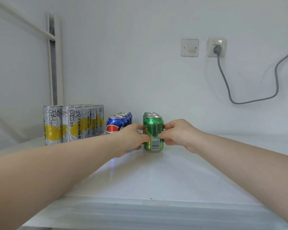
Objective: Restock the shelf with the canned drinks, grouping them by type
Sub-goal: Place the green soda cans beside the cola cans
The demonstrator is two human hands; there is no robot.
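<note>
Left hand (131, 138), right hand (178, 135): both grips pinching upright cylindrical green can (154, 130); glossy white shelf (173, 171) stretching rightward and toward front edge.

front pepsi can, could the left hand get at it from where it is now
Probably yes. The left hand sits right next to the front Pepsi can with nothing between them, though it must first release the green can it grips.

Hiding the rear green cans (150, 114) behind the front green can (154, 130). Covering the blue can (115, 124) at its lower right with the left hand (131, 138). Losing the grey cable (276, 77) off the right edge.
</note>
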